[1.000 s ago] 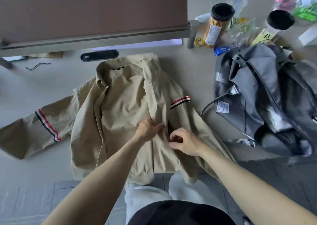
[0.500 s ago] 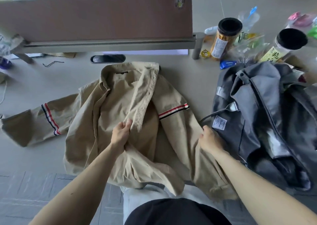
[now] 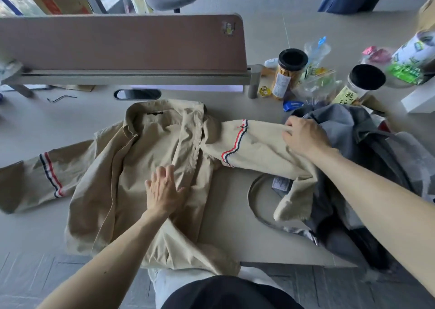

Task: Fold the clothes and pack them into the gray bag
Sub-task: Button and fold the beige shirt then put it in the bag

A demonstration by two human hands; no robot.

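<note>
While left hand (image 3: 163, 191) presses flat on shirt (image 3: 141, 162), right hand (image 3: 303, 136) pinches sleeve (image 3: 256, 148), neck label (image 3: 155, 113) illegible

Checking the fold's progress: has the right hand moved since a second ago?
Yes. The right hand went rightward and farther away, from the shirt front to the gray bag, where it now grips the striped sleeve.

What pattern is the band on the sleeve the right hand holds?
Red, white and navy stripes across the tan sleeve; the head view shows it best.
</note>
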